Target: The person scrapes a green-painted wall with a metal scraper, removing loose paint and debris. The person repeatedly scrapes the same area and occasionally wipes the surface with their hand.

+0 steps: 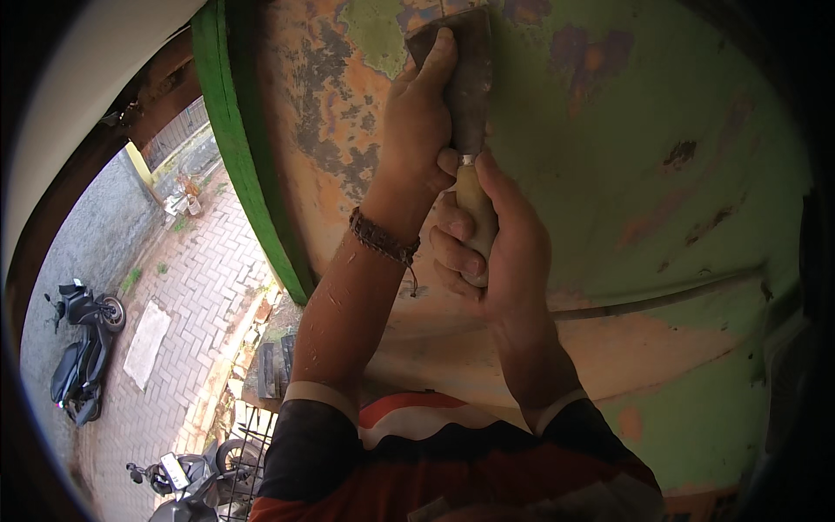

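A putty knife with a broad dark metal blade and a pale handle is held upright in the view against a wall of worn green paint with orange and grey patches. My right hand is wrapped around its handle, thumb near the ferrule. My left hand, with a braided bracelet on its wrist, lies along the blade, thumb pressed on the flat near the wide end. Whether the blade's edge touches the paint is hard to tell.
A green wooden post borders the wall on the left. Beyond it are a paved lane, a parked black scooter, another motorcycle and a black metal grille. A ridge crosses the wall at lower right.
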The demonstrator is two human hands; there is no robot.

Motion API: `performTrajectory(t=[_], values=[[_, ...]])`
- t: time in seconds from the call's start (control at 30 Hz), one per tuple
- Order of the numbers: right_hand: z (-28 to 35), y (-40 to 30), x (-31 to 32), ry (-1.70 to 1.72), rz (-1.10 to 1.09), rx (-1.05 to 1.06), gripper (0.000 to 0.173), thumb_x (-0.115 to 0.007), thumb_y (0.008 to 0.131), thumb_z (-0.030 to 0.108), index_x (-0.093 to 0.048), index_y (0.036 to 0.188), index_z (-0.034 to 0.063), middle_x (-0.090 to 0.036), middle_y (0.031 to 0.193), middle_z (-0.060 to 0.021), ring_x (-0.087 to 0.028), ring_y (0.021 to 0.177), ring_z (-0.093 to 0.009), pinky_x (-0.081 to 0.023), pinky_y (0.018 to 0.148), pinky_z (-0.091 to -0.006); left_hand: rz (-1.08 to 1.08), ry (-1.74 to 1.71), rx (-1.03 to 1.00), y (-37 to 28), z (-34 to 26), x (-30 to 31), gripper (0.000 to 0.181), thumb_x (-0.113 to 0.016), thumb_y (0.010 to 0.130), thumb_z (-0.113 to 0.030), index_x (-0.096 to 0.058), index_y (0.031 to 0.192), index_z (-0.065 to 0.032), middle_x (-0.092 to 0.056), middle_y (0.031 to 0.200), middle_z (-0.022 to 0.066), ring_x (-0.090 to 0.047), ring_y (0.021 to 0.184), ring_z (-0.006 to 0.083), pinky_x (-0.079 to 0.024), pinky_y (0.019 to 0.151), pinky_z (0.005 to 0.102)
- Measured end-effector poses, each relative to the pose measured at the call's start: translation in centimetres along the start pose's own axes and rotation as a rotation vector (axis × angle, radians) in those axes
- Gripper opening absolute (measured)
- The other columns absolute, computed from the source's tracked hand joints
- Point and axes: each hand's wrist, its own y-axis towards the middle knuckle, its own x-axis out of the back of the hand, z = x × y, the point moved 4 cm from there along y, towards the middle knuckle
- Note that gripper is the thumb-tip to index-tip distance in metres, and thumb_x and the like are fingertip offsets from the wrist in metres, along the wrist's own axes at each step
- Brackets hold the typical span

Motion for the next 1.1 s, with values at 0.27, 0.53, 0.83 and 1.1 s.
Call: performTrajectory(t=[0.27,0.53,0.83,1.1], values=[[0.2,0.6,-0.9,0.02,-0.006,0.036,0.039,-0.045,0.096,0.039,-0.05,0.111,0.0039,-0.043,0.057,0.0025,-0.03,0.035,-0.004,-0.021,0.026,-0.02,-0.042,0.107,0.007,0.8,-1.5,-0.2,0.032,-0.057,0.093,-0.033,-0.059,0.091,-0.0015,-0.058,0.067,0.0036,-0.053,0.047,0.011,-0.045,0.043,0.0218],[0.6,1.5,-1.7,0.037,0.022,0.075,0.038,-0.044,0.096,0.038,-0.05,0.112,0.0041,-0.044,0.059,0.0023,-0.03,0.036,-0.003,-0.02,0.027,-0.0197,0.094,-0.143,0.118,2.0,-2.1,-0.6,0.029,-0.051,0.096,-0.033,-0.061,0.095,-0.0065,-0.063,0.075,0.003,-0.059,0.056,0.011,-0.047,0.046,0.0216],[1.2,2.5,-2.4,0.021,0.042,0.08,0.037,-0.044,0.096,0.039,-0.05,0.112,0.006,-0.045,0.06,0.0024,-0.031,0.037,-0.004,-0.021,0.027,-0.0194,0.168,-0.15,0.027,3.2,-3.2,-1.2,0.031,-0.05,0.096,-0.034,-0.061,0.101,-0.0053,-0.063,0.078,0.0024,-0.059,0.059,0.0101,-0.048,0.049,0.022],[1.3,3.4,-3.1,0.047,0.103,0.114,0.037,-0.045,0.094,0.039,-0.05,0.107,0.0038,-0.048,0.061,0.0004,-0.034,0.038,-0.004,-0.021,0.028,-0.0203,0.195,-0.1,0.038,3.6,-4.2,-1.4,0.032,-0.049,0.097,-0.033,-0.061,0.097,-0.0043,-0.063,0.075,0.0044,-0.06,0.057,0.0118,-0.049,0.05,0.022]])
